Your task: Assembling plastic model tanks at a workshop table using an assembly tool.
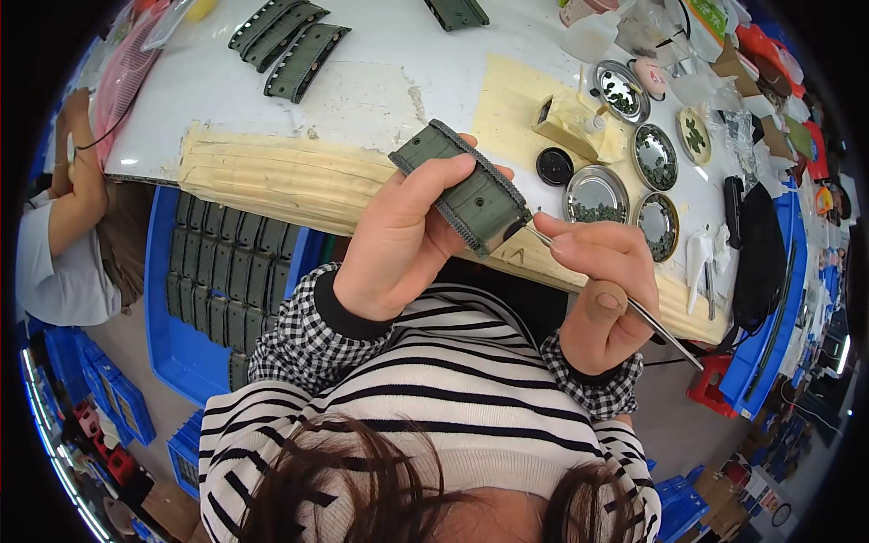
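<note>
My left hand (pixel 398 237) grips a dark green ribbed plastic casing (pixel 463 185), holding it tilted above the table's front edge. My right hand (pixel 605 290) pinches a thin metal tool (pixel 665 333) like tweezers. The tool's tip touches the lower right end of the casing, and its handle runs down to the right past my wrist. Both wrists wear black-and-white checked cuffs.
Several round metal dishes (pixel 595 195) of small dark parts sit on the white table (pixel 362 81) to the right, beside a black lid (pixel 554 166). More green casings (pixel 288 38) lie at the far left. A blue tray (pixel 176 353) of casings stands below, left. Another person (pixel 68 235) sits at the left.
</note>
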Motion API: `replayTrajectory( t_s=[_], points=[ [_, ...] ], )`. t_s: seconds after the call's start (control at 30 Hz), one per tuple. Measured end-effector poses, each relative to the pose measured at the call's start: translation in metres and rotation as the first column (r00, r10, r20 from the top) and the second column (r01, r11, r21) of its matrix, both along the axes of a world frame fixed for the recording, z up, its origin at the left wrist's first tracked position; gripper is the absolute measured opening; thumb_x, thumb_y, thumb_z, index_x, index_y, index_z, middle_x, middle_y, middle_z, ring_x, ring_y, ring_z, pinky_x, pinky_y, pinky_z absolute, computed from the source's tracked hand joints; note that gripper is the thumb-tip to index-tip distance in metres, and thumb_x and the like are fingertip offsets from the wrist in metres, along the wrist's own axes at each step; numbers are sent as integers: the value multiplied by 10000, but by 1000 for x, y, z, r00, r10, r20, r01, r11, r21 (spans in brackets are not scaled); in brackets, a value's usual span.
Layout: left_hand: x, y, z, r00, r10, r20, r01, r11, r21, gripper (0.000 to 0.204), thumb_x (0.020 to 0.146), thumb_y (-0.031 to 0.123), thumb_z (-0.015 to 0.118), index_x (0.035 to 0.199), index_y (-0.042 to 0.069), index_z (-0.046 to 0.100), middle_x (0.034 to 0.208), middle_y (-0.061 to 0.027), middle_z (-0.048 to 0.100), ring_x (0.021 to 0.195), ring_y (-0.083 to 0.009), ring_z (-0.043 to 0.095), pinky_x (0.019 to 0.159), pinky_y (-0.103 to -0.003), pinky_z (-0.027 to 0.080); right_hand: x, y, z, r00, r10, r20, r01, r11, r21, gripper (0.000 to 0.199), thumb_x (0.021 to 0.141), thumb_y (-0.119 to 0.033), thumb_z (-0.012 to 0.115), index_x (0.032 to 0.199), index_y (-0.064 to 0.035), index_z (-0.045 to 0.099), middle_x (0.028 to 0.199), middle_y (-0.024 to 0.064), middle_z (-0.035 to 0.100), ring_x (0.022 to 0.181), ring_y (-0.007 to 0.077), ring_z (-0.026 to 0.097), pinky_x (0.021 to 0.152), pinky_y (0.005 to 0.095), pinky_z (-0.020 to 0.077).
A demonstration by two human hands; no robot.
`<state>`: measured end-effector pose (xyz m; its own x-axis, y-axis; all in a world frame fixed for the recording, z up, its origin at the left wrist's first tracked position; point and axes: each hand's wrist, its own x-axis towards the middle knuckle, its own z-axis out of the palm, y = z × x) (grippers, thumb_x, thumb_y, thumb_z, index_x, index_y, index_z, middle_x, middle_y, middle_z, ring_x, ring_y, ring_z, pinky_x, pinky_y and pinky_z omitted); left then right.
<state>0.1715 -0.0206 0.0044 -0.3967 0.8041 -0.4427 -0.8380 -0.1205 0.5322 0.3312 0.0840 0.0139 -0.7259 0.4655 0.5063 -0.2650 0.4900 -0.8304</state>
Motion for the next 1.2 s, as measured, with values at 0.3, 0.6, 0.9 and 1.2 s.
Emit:
replayTrajectory(
  t_s=[0.3, 0.6, 0.9, 1.2],
  points=[
    [-1, -3, -3, 1000, -13, 24, 12, 998, 65, 339, 945, 212, 568, 1244, 75, 487, 1099, -143, 648, 935, -189, 670, 716, -299, 570, -1, 4, 3, 997, -18, 75, 10, 995, 97, 189, 950, -70, 531, 1038, 34, 661, 1013, 181, 621, 979, 295, 673, 812, 330, 526],
    [-1, -3, -6, 999, -25, 34, 22, 996, 84, 328, 938, 204, 577, 1226, 73, 490, 1100, -153, 646, 954, -201, 665, 737, -310, 570, -2, 5, 3, 994, -48, 98, 33, 988, 150, 184, 939, -58, 534, 1023, 25, 674, 1011, 185, 646, 935, 257, 669, 792, 314, 518],
    [-4, -5, -10, 995, -46, 86, 37, 993, 109, 296, 947, 182, 565, 1206, 60, 491, 1115, -173, 637, 977, -219, 665, 794, -338, 581, -2, 4, 7, 991, -53, 121, 22, 971, 239, 183, 877, -21, 612, 1041, 26, 677, 1005, 181, 663, 936, 270, 671, 786, 317, 526],
    [-4, -3, -12, 983, -22, 183, 17, 999, 29, 256, 949, 149, 557, 1177, 42, 509, 1118, -186, 631, 1033, -248, 648, 851, -370, 573, -1, 5, 11, 986, -43, 162, -8, 954, 300, 206, 870, -59, 656, 1060, 18, 674, 1030, 176, 663, 957, 280, 670, 810, 328, 539]
  ],
)
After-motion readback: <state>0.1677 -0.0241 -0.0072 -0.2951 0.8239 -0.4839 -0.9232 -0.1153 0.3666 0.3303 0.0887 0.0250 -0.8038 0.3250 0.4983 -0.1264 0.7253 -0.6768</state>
